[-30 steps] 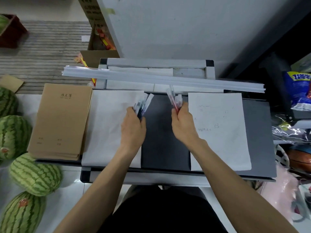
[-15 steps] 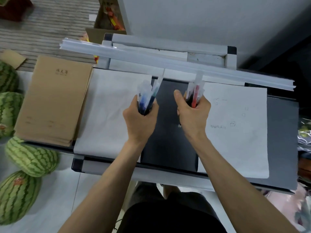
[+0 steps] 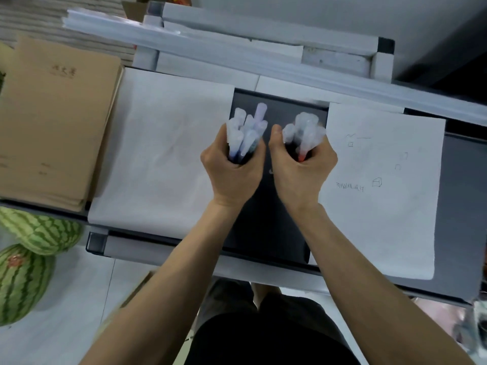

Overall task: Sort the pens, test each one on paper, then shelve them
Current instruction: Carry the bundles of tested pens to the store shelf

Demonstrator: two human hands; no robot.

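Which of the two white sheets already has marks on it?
The right sheet, beside the right hand: it bears small sketches and some writing. The left sheet looks blank.

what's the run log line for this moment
left hand: grips bluish pen bundle, caps up | right hand: grips pen bundle with red pen, caps up | below: dark mat | marked sheet: at right

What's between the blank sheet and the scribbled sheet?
Head view: a dark pad; over it the left hand grips one pen bundle, the right hand a second pen bundle.
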